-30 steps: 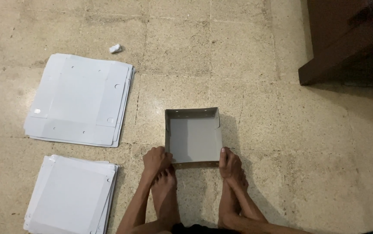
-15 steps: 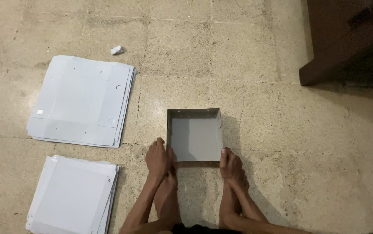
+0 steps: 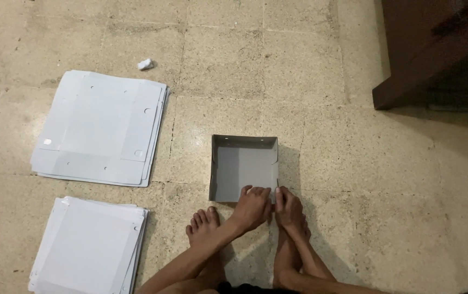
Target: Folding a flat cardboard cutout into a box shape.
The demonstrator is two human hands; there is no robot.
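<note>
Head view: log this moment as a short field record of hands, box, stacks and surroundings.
left hand: fingers on the near wall of the box
right hand: at the same wall, near the right corner
box: grey, folded up, open top, on the floor
upper stack: flat white sheets with holes, left of the box
lower stack: flat white sheets, near left
paper scrap: crumpled, beyond the upper stack
furniture: dark wood, top right
floor: beige tiles

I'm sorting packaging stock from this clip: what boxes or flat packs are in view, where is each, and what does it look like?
Folded box: centre floor, open-topped, square, grey; left hand and right hand at its near edge.
Upper stack of flat blanks: left, pale blue-white, punched holes.
Lower stack of flat blanks: bottom left, white, squarish.
</note>
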